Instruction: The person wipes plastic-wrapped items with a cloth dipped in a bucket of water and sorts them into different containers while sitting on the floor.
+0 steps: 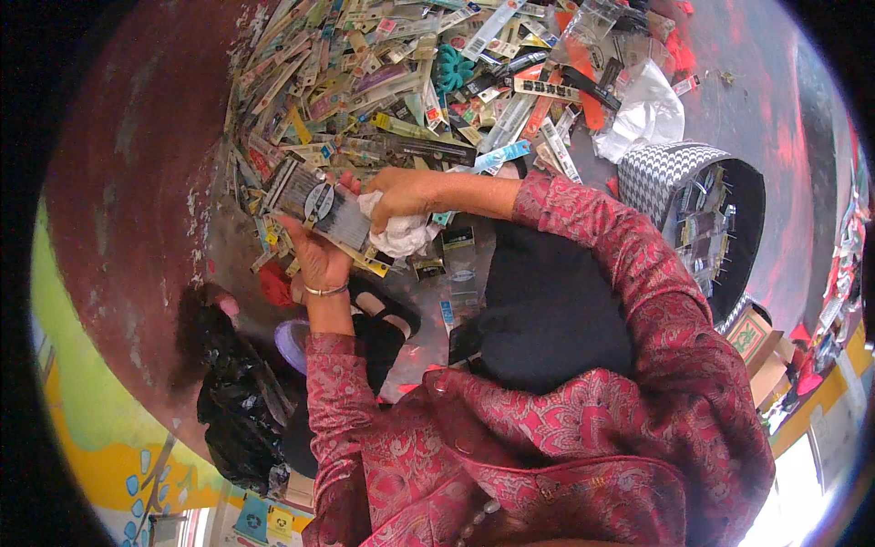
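Note:
My left hand (319, 262) grips the lower edge of a flat clear plastic pack (344, 221), its thumb pointing up along the side. The pack has an oval label and several thin grey strips inside, and it is tilted. My right hand (401, 196) is closed on a crumpled white cloth (407, 235), which is pressed against the pack's right end. Some right fingertips show past the cloth; the others are hidden by it. Just beyond both hands lies a big heap of long, narrow plastic packages (365, 100).
A houndstooth bin (649, 178) with packs in it stands on the right. White plastic film (649, 109) and a teal flower-shaped piece (453, 68) lie by the heap. A black plastic bag (241, 401) sits at lower left, near a purple round item (292, 345). Another pack (462, 273) lies near my knee.

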The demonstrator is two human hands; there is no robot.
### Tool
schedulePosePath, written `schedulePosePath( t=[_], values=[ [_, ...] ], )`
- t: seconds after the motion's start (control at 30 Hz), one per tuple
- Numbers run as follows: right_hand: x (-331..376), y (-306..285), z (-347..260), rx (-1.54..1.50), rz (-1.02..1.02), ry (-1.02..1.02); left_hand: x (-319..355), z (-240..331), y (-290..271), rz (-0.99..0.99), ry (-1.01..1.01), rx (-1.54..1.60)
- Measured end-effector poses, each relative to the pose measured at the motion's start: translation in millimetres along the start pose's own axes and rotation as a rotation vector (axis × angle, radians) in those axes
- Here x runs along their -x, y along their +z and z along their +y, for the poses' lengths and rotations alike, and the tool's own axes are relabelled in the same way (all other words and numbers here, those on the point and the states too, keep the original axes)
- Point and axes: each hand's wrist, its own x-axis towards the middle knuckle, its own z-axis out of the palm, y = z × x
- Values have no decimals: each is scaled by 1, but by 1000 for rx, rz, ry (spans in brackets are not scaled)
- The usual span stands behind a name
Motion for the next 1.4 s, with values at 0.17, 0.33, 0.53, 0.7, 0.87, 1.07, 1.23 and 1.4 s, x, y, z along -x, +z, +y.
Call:
schedulePosePath(
  t=[0.17, 0.33, 0.53, 0.7, 0.87, 1.07, 1.23, 1.4],
  values=[
    [1, 1, -3, 22, 6, 12, 6, 9, 12, -172, -76, 154],
    [26, -4, -40, 113, -149, -76, 23, 36, 27, 68, 29, -381],
    [71, -37, -83, -405, 329, -174, 95, 101, 84, -66, 68, -256],
    [140, 13, -192, -244, 464, -602, 158, 101, 90, -235, 117, -232],
    [154, 152, -224, 887, 348, -1105, 178, 90, 91, -253, 115, -247],
    [119, 155, -225, 1512, 862, -1275, 211, 76, 107, -561, -53, -254],
    [124, 75, -231, 305, 1042, -858, 214, 99, 85, -589, 165, -174],
    [127, 186, -203, 1005, 726, -1058, 194, 101, 73, -363, 87, -256]
  ],
)
